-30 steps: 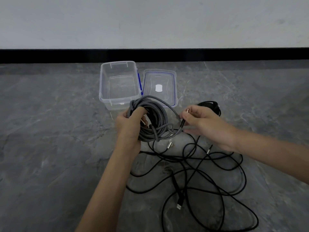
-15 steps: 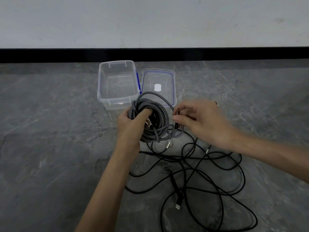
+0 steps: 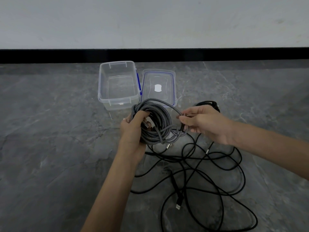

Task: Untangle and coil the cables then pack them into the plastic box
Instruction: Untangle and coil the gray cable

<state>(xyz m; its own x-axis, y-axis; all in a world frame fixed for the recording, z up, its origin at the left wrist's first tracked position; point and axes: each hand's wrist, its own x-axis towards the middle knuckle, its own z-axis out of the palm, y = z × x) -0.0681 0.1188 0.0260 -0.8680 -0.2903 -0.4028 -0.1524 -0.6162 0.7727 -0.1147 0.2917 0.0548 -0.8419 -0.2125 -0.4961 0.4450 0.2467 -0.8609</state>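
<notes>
Both hands hold one grey cable above the floor.
Left hand (image 3: 133,129) grips the grey cable coil (image 3: 157,121), fingers through its loops; right hand (image 3: 205,123) pinches its free end. Black cables (image 3: 200,178) sprawl tangled below; plastic box (image 3: 117,101) stands open behind, lid (image 3: 158,77) beside.

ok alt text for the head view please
The left hand grips a coiled grey cable while the right hand pinches its loose end, above tangled black cables on a grey floor. An open plastic box and its lid sit just behind.
</notes>
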